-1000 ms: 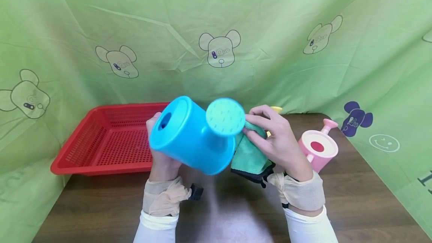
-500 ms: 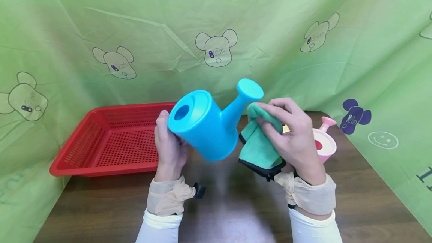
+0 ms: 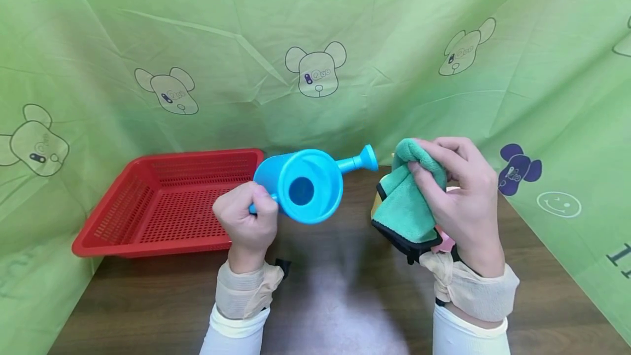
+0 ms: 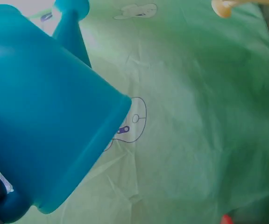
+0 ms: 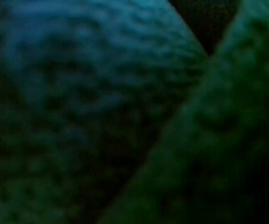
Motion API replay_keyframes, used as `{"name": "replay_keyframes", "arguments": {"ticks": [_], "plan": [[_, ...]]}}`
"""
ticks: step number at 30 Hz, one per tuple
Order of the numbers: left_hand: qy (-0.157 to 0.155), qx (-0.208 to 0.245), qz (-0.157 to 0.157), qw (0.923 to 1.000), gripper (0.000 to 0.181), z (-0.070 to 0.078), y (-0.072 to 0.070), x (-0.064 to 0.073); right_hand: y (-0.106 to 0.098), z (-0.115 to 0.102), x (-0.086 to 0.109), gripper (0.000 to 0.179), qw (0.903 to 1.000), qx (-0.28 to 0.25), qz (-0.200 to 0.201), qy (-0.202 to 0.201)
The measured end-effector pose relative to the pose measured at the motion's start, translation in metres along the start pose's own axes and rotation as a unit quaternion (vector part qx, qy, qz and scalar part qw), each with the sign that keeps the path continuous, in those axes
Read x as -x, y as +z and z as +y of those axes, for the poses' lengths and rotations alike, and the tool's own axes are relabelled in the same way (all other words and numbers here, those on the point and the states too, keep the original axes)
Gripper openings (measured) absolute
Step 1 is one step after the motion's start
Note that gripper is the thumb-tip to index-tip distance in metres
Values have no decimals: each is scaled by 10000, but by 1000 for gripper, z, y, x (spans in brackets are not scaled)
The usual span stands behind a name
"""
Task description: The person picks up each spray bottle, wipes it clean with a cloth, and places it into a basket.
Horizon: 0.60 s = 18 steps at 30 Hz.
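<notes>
A blue watering can (image 3: pixel 268 171) is held up over the table, its round top opening turned toward me and its spout pointing right. My left hand (image 3: pixel 246 221) grips it by the handle, fingers curled. In the left wrist view the can's blue body (image 4: pixel 46 102) fills the left side. My right hand (image 3: pixel 465 196) pinches a folded green cloth (image 3: pixel 409 201) with black edging, to the right of the spout and apart from it. Blurred cloth (image 5: pixel 88 70) covers almost the whole right wrist view.
A red perforated basket (image 3: pixel 143 248) stands at the left on the wooden table (image 3: pixel 162 300). Behind the cloth and right hand, a pink watering can (image 3: pixel 446 242) and a yellow item (image 3: pixel 376 207) show partly. A green printed curtain (image 3: pixel 236 10) surrounds the table.
The blue watering can has been turned so its top now faces me, its spout swinging down and level. My right hand has moved right with the cloth, away from the can.
</notes>
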<state>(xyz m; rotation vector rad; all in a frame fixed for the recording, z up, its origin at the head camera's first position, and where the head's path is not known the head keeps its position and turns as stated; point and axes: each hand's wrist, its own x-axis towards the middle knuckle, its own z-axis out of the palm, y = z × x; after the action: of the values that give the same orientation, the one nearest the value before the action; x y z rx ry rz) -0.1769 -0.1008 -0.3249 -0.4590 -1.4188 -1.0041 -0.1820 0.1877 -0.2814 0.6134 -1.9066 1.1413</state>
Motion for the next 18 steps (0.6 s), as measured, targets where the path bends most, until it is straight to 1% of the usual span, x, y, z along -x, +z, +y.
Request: {"name": "replay_keyframes", "arguments": {"ticks": [2, 3, 5, 7, 10, 13, 14, 18], "plan": [[376, -139, -176, 9990, 33, 0, 1, 1, 2, -6, 0, 32, 9995, -127, -97, -256], [500, -174, -269, 9982, 32, 1, 1, 1, 4, -9, 0, 33, 9989, -197, -165, -381], [652, -235, -454, 9966, 31, 2, 2, 2, 10, -15, 2, 35, 9974, -285, -318, -585], [704, -260, -604, 9953, 31, 3, 3, 2, 17, -20, 3, 38, 9958, -282, -501, -716], [767, -310, -758, 9937, 31, 4, 4, 2, 27, -25, 6, 40, 9934, 55, -812, -812], [856, -336, -909, 9916, 31, 4, 3, 1, 33, -27, 9, 38, 9897, 356, -1029, -929], [889, -338, -963, 9908, 32, 4, 3, 1, 35, -27, 9, 37, 9885, 434, -1087, -958], [1001, -342, -1190, 9873, 37, 3, 2, 1, 42, -28, 10, 40, 9861, 603, -1109, -1078]]}}
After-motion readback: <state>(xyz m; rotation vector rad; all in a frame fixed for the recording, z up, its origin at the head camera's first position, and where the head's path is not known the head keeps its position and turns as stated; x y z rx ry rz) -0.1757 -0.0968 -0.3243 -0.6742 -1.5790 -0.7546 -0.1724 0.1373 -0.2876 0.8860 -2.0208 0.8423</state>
